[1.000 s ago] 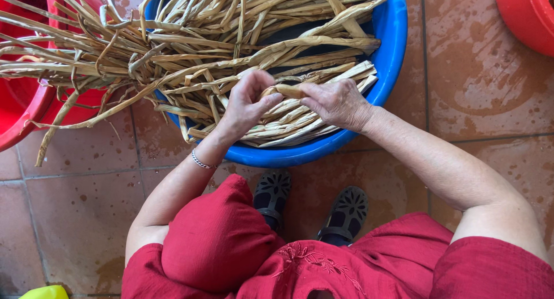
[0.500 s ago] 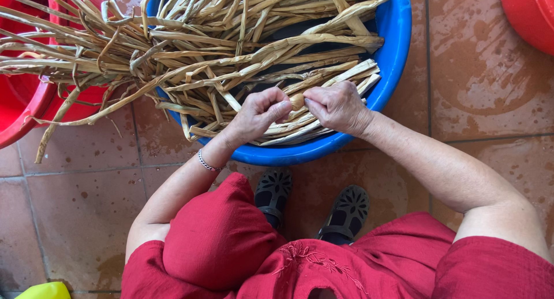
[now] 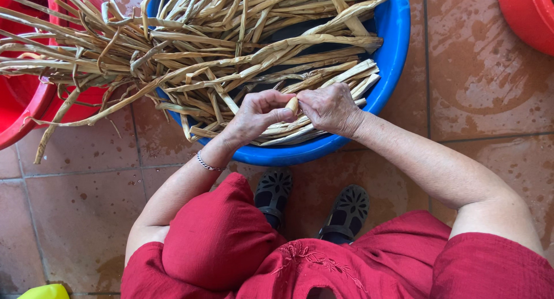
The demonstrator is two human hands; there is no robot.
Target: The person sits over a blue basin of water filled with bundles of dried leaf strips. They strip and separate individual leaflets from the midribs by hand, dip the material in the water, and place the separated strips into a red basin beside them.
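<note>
A round blue basin (image 3: 393, 57) on the tiled floor holds a heap of long pale dried plant strips (image 3: 242, 51). Over its near rim my left hand (image 3: 254, 115) and my right hand (image 3: 330, 107) meet, fingers pinched together on the pale end of one strip (image 3: 293, 105) between them. A thin bracelet circles my left wrist. The strip's far length is lost among the others.
A red basin (image 3: 23, 111) sits at the left with strips trailing across it, another red basin (image 3: 528, 16) at the top right. My red-clothed knees and dark sandals (image 3: 311, 204) are just below the blue basin. A yellow object (image 3: 43, 291) shows at the bottom left.
My hands parted slightly half a second ago and have now come back together on the strip end, shifted a little toward the basin's near rim.
</note>
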